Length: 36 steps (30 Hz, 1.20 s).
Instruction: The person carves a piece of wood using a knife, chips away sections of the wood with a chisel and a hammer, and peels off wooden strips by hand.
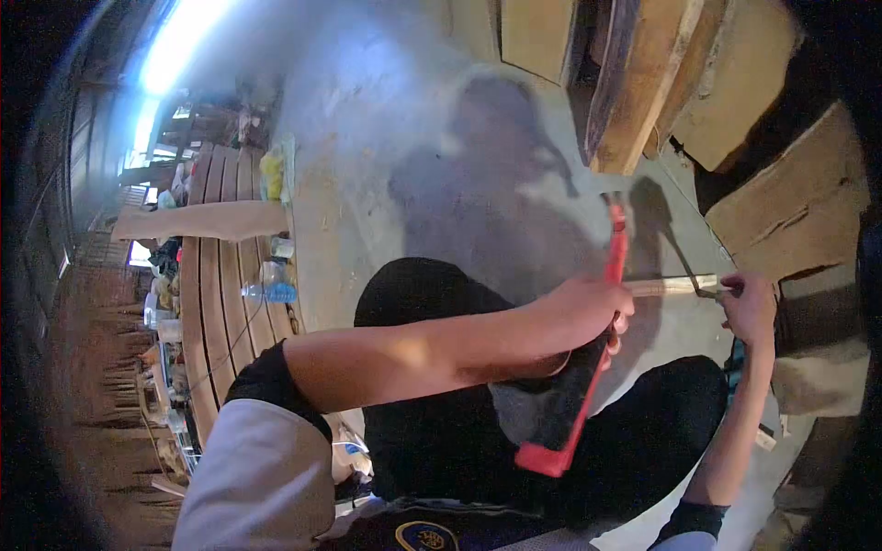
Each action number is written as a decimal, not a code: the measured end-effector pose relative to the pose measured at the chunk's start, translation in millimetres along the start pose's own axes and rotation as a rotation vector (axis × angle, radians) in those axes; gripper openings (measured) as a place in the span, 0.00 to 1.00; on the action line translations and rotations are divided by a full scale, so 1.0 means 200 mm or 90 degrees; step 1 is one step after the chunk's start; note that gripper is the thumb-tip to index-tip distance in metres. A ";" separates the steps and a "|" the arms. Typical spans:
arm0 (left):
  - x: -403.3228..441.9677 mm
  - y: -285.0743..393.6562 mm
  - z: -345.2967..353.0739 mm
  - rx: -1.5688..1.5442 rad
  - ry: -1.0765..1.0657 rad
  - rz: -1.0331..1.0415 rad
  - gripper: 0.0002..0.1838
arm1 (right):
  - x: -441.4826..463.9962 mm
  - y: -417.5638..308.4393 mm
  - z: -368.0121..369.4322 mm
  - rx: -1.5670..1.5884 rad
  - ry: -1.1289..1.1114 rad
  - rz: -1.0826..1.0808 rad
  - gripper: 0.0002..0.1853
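A long red tool (pixel 616 257), blurred by motion, is gripped in my left hand (pixel 593 310), whose fingers are wrapped round its middle. One end points up and away; the other hangs over my lap. Just beyond the left hand, a pale wooden strip (pixel 675 286) extends rightward. Beside the strip's far end, my right hand (pixel 751 310) is closed, with its fingertips around a small, thin, dark item (pixel 706 294) too small to identify. Whether the right hand also touches the strip cannot be made out.
Wooden beams (pixel 648 87) and rough slabs (pixel 790 207) lie at the upper right. A slatted bench (pixel 216 312) at the left carries a board (pixel 202 220), a plastic bottle (pixel 274 292) and clutter. My bent knees are close below both hands, above the concrete floor (pixel 358 184).
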State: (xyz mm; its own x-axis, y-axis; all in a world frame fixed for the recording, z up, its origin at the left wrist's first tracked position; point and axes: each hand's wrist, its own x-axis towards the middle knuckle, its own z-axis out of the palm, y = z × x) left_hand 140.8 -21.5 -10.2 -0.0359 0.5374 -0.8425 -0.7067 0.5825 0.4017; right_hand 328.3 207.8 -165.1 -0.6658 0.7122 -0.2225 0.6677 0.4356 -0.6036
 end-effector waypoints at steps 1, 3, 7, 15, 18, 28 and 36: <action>-0.01 0.01 -0.02 0.006 -0.008 0.015 0.10 | 0.01 -0.02 -0.02 0.051 -0.003 0.043 0.13; 0.02 0.02 -0.02 -0.057 0.035 0.043 0.09 | -0.03 0.00 -0.06 0.146 -0.004 0.153 0.12; 0.37 0.02 -0.12 -0.155 0.012 -0.026 0.06 | -0.04 -0.02 -0.12 0.156 -0.096 0.160 0.11; 0.80 0.19 0.12 -0.224 -0.071 -0.057 0.06 | -0.01 -0.02 -0.03 0.039 -0.104 0.016 0.10; 1.03 0.21 0.20 -0.225 -0.092 -0.080 0.04 | 0.01 -0.04 0.03 -0.034 -0.061 -0.063 0.09; 1.60 0.33 0.42 -0.110 -0.143 -0.126 0.14 | -0.02 -0.01 -0.01 0.114 -0.023 0.089 0.08; 1.65 0.43 0.62 -0.142 -0.105 -0.119 0.14 | -0.23 0.10 0.01 0.124 0.063 0.046 0.08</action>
State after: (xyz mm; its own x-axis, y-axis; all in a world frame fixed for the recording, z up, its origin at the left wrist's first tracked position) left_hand 155.3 281.0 -208.5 0.2105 0.5355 -0.8179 -0.8286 0.5417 0.1414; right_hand 372.4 182.1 -168.1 -0.5765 0.7923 -0.1998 0.6286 0.2738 -0.7279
